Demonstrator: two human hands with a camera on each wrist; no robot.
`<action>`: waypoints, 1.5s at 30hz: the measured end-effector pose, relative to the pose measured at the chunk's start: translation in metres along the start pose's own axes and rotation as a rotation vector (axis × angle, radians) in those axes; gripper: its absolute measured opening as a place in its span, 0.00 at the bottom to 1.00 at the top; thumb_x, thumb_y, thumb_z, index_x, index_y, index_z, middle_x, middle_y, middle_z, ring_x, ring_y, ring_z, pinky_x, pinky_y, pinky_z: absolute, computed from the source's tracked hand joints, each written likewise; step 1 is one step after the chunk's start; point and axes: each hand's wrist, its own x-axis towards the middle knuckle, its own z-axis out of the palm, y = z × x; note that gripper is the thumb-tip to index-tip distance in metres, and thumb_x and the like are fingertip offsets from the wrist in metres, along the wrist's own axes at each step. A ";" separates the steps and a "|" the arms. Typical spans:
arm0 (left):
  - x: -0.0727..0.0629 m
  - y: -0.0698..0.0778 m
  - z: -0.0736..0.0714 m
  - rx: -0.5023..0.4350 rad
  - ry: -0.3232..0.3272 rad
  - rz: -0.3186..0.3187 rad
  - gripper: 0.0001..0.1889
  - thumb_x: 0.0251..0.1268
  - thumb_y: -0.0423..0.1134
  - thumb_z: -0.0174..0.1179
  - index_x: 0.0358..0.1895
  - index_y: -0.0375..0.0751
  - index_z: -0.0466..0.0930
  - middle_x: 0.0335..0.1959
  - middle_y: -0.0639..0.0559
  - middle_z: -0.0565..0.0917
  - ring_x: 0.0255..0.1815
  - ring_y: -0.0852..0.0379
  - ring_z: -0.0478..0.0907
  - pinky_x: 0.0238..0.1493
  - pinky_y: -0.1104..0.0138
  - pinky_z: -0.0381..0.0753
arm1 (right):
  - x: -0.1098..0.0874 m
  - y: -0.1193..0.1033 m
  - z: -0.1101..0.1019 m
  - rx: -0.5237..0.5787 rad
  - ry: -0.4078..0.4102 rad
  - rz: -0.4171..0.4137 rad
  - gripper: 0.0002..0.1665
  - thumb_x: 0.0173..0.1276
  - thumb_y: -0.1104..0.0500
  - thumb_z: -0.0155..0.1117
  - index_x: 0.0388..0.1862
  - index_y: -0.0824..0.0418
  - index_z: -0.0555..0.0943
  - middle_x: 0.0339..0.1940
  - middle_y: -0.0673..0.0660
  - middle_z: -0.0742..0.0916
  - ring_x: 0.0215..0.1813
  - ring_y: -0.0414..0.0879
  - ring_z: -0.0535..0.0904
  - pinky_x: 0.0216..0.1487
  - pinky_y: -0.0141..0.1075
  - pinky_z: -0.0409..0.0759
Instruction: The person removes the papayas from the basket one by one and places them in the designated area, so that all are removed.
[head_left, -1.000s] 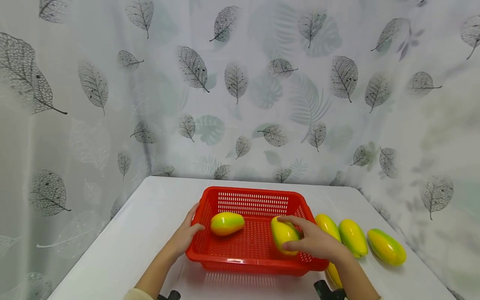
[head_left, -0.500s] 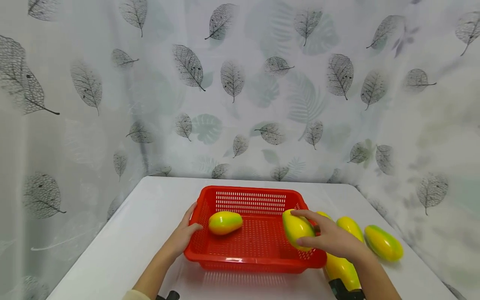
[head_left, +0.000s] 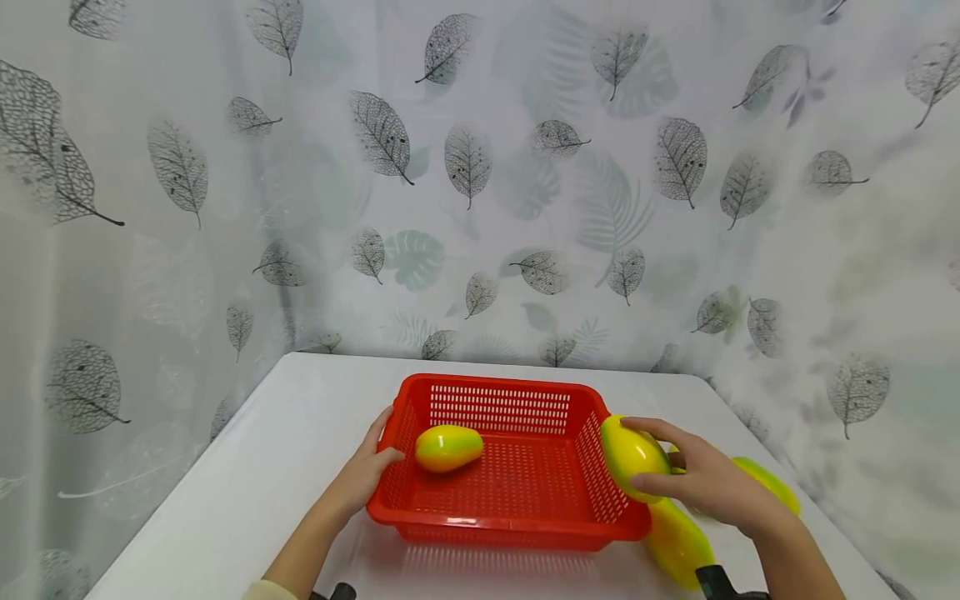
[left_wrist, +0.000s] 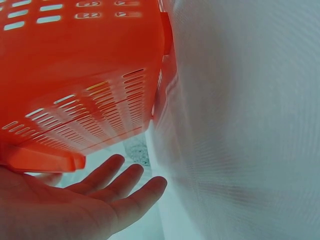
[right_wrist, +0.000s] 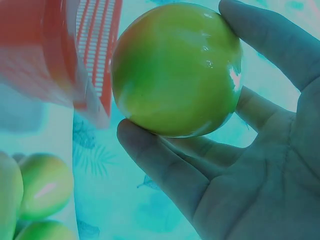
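A yellow-green mango (head_left: 633,457) is pinched between the thumb and fingers of my right hand (head_left: 705,479), at the right rim of the red plastic basket (head_left: 510,533). In the right wrist view the same mango (right_wrist: 177,72) sits at the fingertips, beside the basket wall. My left hand (head_left: 360,475) holds the basket's left rim, thumb over the inner side. Seen from the left wrist, fingers (left_wrist: 122,182) reach out beneath the rim. Another mango (head_left: 448,448) lies inside the basket, toward its left.
Right of the basket, a mango (head_left: 678,546) lies on the white table (head_left: 300,425). Farther right another mango (head_left: 767,483) shows, partly behind my right hand. A leaf-print curtain (head_left: 480,183) surrounds the table.
My right hand has carried its mango from over the basket's right inside to the right rim. The left hand keeps its place on the basket.
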 end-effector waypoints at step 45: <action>0.002 0.002 -0.001 0.012 -0.008 -0.008 0.41 0.72 0.35 0.50 0.85 0.50 0.43 0.78 0.32 0.61 0.65 0.34 0.76 0.54 0.48 0.88 | -0.043 0.088 -0.044 -0.088 0.011 0.179 0.46 0.77 0.46 0.60 0.83 0.66 0.55 0.77 0.81 0.62 0.56 0.58 0.81 0.48 0.45 0.84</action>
